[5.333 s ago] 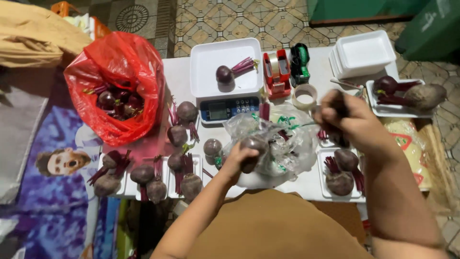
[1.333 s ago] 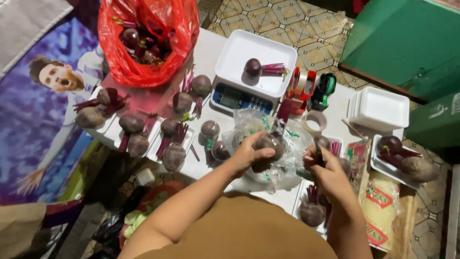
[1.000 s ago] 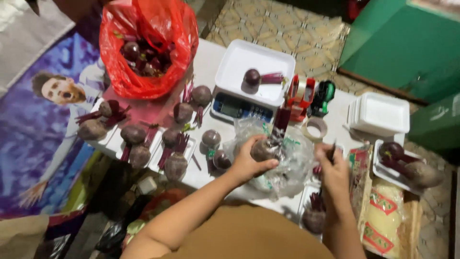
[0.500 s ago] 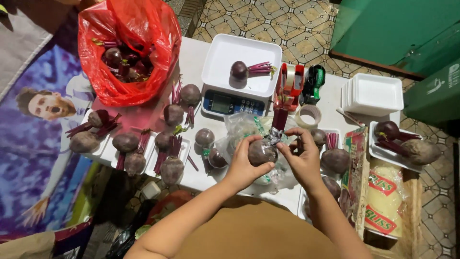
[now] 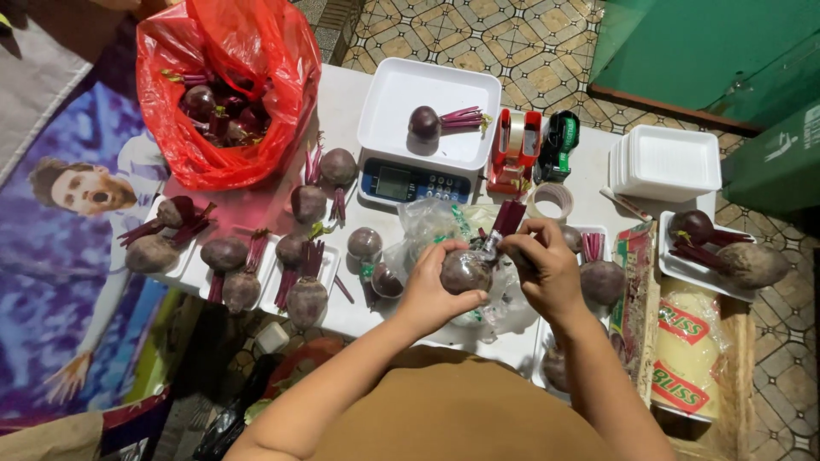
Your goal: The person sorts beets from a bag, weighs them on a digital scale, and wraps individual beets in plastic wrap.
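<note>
Both forearms bare, reaching forward from lower edge, converging at centre. Left hand (image 5: 431, 294) cupped, palm up, fingers curled closed in grasp. Right hand (image 5: 540, 265) just beside, knuckles up, fingertips pinched together. Hands nearly touching. Wrists bent slightly inward.

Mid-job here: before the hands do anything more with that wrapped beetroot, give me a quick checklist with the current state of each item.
1. Left hand has the wrapped beetroot cupped: ok.
2. Right hand is pinching the clear film at the stalk end: ok.
3. Film fully closed around the beetroot: cannot tell, the fingers hide the seam.
4. Scale pan free: not ok, one beetroot lies on the white tray there.
5. Tape dispenser within reach behind the hands: ok.
6. Spare white foam trays stacked at the right: ok.
</note>
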